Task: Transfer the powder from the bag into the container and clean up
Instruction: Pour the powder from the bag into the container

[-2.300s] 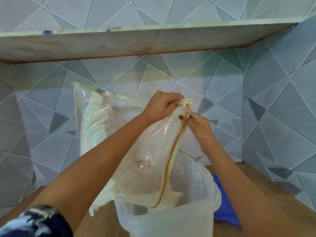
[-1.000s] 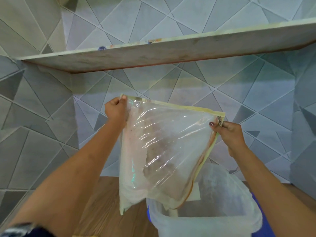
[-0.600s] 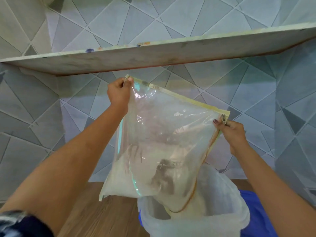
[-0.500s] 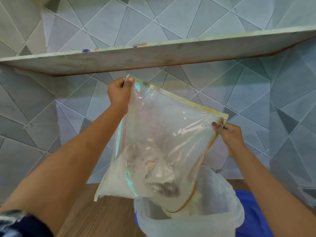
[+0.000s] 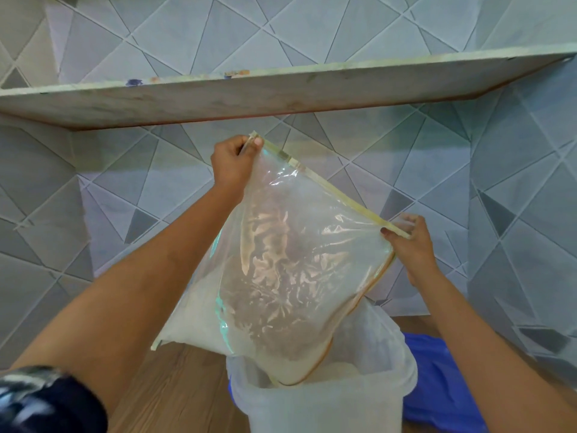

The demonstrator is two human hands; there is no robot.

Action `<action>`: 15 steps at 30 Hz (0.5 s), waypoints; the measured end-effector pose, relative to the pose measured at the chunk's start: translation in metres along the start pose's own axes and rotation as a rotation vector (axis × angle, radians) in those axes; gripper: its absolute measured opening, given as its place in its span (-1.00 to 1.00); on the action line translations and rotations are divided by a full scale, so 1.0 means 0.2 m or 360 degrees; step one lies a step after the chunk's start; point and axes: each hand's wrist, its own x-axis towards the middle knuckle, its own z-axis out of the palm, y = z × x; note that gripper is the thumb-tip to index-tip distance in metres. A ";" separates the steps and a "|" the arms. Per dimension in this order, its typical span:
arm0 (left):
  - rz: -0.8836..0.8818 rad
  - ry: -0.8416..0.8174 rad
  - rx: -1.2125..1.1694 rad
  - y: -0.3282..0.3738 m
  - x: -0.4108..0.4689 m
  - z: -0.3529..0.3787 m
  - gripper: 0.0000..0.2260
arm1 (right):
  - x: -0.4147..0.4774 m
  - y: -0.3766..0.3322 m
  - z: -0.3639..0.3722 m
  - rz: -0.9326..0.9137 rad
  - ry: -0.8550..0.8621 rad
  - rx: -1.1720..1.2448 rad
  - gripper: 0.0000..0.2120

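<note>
— Clear plastic fills my feed: the bag (image 5: pixel 290 260) hangs tilted over the white container (image 5: pixel 327 407), and its lowest corner dips inside the rim.

— Which hand has it?

— Both. From here I see the left hand (image 5: pixel 232 160) pinching the upper corner, thumb and fingers clenched on the yellowish edge strip. The right hand (image 5: pixel 412 245) grips the other end of that strip, lower down, so the edge slopes down to the right.

— And the powder?

— Pale powder (image 5: pixel 193 320) sits heaped in the bag's lower left corner, which juts out past the container's rim. More white shows inside the container, just under the bag's orange-edged side.

— What's around it?

— The container stands on a wooden table (image 5: pixel 175 392). A blue thing (image 5: pixel 437 370) lies just beside it on the right; I cannot tell what it is. A grey tiled wall (image 5: pixel 312 32) stands behind, and a pale shelf (image 5: pixel 249 95) runs across above the hands.
</note>
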 end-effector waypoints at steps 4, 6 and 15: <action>-0.0031 -0.0087 0.0048 0.03 -0.03 0.05 -0.77 | 0.01 -0.13 0.06 -0.0402 -0.0057 -0.0406 -0.57; -0.0039 -0.0148 0.0074 0.05 -0.05 0.09 -0.76 | 0.00 -0.24 0.15 -0.0547 -0.0254 -0.0417 -0.65; -0.0111 -0.0396 0.0103 0.09 -0.12 0.14 -0.80 | -0.01 -0.44 0.43 -0.0428 -0.0260 -0.0269 -0.83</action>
